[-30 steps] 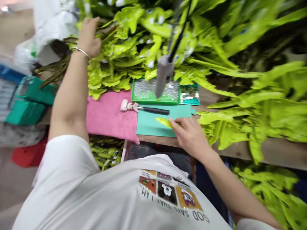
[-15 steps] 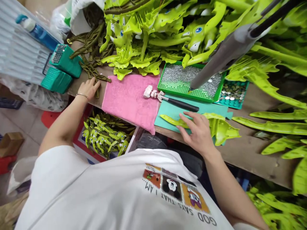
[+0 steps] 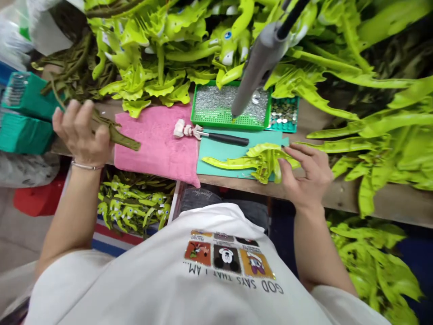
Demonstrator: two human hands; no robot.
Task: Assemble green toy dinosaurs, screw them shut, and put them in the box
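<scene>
My left hand (image 3: pixel 81 132) is lifted over the table's left edge, its fingers closed round a dark olive toy piece (image 3: pixel 118 135) whose end sticks out over the pink towel (image 3: pixel 155 144). My right hand (image 3: pixel 306 174) grips the wide end of a lime green toy body (image 3: pixel 252 160) that lies on the teal mat (image 3: pixel 219 155). Above the mat rests a black-handled tool (image 3: pixel 221 137) with a wrapped white tip.
A grey hanging tool (image 3: pixel 255 65) points down into a green tray of small metal parts (image 3: pixel 230 108), with a teal tray of discs (image 3: pixel 284 113) beside it. Lime green toy parts (image 3: pixel 176 45) are heaped behind and to the right. Teal boxes (image 3: pixel 23 113) stand left. A box of finished toys (image 3: pixel 131 210) sits below the table.
My left hand came down from the far pile to the table edge, then lifted with an olive piece in it. My right hand slid right along the green body and took hold of its wide end.
</scene>
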